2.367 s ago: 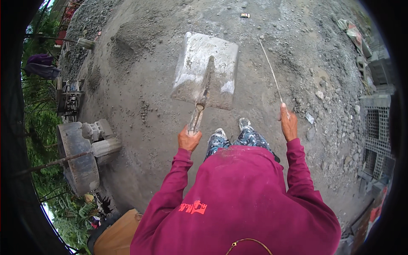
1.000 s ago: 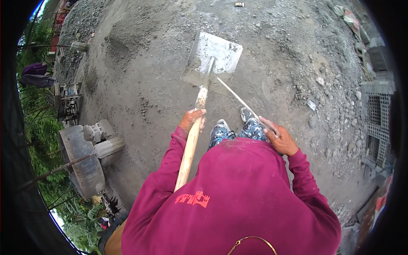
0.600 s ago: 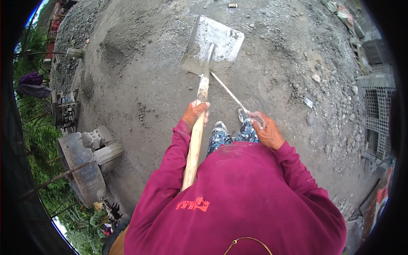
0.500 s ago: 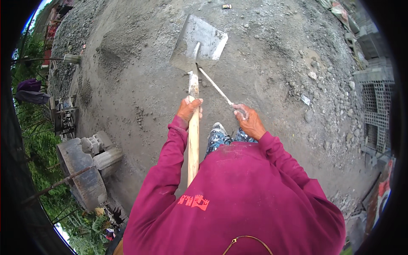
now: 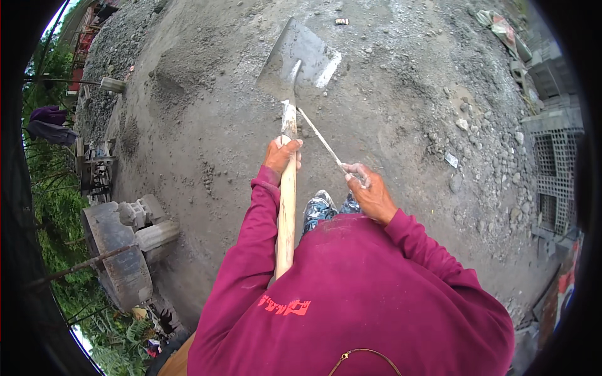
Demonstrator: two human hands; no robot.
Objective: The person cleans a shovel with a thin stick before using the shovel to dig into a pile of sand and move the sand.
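Observation:
A shovel [image 5: 305, 51] stretches away from me, its grey metal blade at the far end smeared with grey residue and pale along one corner. My left hand [image 5: 281, 155] is closed round its wooden handle, just below the metal socket. The handle's near end disappears behind my maroon sleeve and shirt. In my right hand [image 5: 370, 191], pinched between thumb and fingers, is a thin pale stick [image 5: 322, 139]. The stick points up and left, its tip beside the shovel's socket; whether it touches cannot be made out.
Grey, gravelly ground [image 5: 401, 125] surrounds my feet. A cut drum [image 5: 119, 250] with concrete pieces lies at left, near a rod. Hollow blocks and a grid-patterned crate [image 5: 555, 163] line the right side. A sand mound [image 5: 182, 69] rises at far left.
My right hand has shifted slightly down and right, and the stick's tip has slid from the shovel's neck toward the socket's right side. The blade is turned slightly; my left grip stays.

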